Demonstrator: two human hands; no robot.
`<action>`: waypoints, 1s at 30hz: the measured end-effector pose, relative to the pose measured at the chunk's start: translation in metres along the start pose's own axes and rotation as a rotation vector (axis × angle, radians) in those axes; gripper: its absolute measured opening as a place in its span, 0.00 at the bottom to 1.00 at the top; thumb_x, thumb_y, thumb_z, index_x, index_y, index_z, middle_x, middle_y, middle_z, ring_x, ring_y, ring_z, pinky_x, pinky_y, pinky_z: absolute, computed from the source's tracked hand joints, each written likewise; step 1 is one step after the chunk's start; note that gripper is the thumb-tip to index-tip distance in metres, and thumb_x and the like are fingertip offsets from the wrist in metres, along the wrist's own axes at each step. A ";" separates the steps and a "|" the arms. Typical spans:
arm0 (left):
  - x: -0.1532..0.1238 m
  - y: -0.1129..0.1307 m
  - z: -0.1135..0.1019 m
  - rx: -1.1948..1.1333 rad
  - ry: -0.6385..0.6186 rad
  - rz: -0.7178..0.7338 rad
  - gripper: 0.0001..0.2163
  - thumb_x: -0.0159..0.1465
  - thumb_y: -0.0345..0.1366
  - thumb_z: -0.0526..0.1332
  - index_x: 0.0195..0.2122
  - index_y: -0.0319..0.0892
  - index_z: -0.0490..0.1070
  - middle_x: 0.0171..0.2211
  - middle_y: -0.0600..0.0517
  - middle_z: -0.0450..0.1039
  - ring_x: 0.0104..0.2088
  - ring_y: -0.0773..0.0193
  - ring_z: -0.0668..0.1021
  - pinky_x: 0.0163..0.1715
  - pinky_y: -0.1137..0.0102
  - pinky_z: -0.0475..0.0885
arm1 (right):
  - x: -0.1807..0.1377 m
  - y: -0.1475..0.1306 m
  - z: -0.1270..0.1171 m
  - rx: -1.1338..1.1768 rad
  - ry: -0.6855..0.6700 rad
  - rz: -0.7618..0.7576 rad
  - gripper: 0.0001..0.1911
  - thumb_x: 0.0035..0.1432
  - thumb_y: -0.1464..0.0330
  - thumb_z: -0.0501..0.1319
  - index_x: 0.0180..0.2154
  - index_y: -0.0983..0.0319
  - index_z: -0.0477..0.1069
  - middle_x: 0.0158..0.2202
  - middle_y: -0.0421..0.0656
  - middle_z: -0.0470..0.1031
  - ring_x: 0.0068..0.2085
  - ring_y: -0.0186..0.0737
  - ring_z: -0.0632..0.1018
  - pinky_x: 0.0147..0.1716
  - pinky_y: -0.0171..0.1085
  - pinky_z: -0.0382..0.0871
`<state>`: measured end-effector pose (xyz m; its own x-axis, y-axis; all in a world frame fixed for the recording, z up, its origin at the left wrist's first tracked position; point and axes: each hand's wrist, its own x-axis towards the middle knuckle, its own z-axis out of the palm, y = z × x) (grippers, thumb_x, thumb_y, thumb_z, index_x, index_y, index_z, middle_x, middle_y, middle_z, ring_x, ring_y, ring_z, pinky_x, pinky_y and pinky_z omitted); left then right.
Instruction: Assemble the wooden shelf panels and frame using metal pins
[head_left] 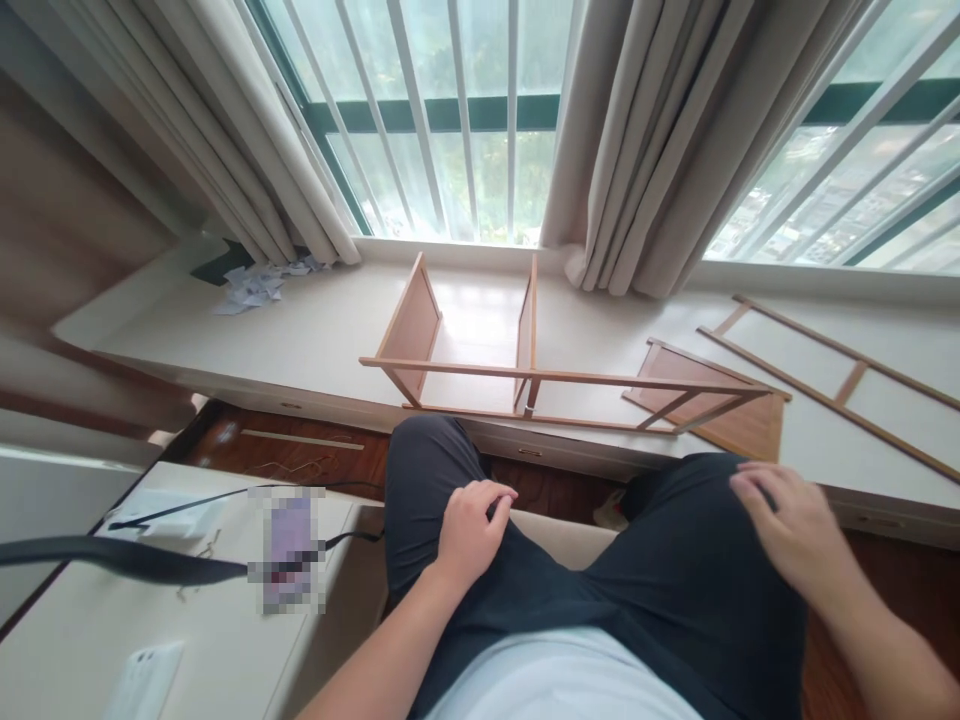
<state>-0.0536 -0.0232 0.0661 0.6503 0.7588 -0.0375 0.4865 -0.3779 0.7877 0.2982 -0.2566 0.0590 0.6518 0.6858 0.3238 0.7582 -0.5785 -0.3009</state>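
Frame [534, 378] on the ledge [322, 325], paper scraps [253, 288] left (second frame [851, 383] right).

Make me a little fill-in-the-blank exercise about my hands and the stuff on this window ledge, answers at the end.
1. The left hand rests on the person's ____ leg.
2. The right hand holds ____.
3. The ladder-like wooden frame shows ____ crosspieces in this view.
4. White paper pieces lie toward the ____ end of the ledge, as the person sees it.

Missing words: left; nothing; two; left.
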 end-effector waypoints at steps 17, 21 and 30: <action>0.108 0.049 0.044 -1.339 -0.114 -0.242 0.23 0.66 0.50 0.61 0.55 0.39 0.71 0.52 0.38 0.76 0.41 0.59 0.79 0.34 0.68 0.75 | -0.024 -0.011 0.026 0.031 0.007 0.007 0.18 0.67 0.55 0.50 0.39 0.57 0.72 0.53 0.49 0.77 0.62 0.56 0.71 0.61 0.59 0.57; 0.114 0.051 0.042 -1.378 -0.131 -0.192 0.22 0.66 0.48 0.62 0.56 0.39 0.71 0.52 0.38 0.76 0.42 0.58 0.79 0.35 0.68 0.75 | -0.024 -0.011 0.025 0.050 0.017 -0.007 0.17 0.67 0.56 0.50 0.38 0.57 0.73 0.53 0.48 0.78 0.61 0.56 0.71 0.61 0.58 0.58; 0.128 0.047 0.042 -1.369 -0.163 -0.105 0.23 0.65 0.50 0.63 0.56 0.40 0.71 0.52 0.40 0.76 0.40 0.60 0.80 0.34 0.69 0.75 | -0.022 -0.011 0.024 0.051 0.042 0.007 0.17 0.67 0.57 0.51 0.37 0.58 0.74 0.52 0.48 0.78 0.60 0.57 0.73 0.60 0.58 0.60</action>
<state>0.0769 0.0343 0.0727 0.7530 0.6452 -0.1295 -0.3566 0.5653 0.7438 0.2749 -0.2549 0.0338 0.6582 0.6620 0.3585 0.7522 -0.5591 -0.3487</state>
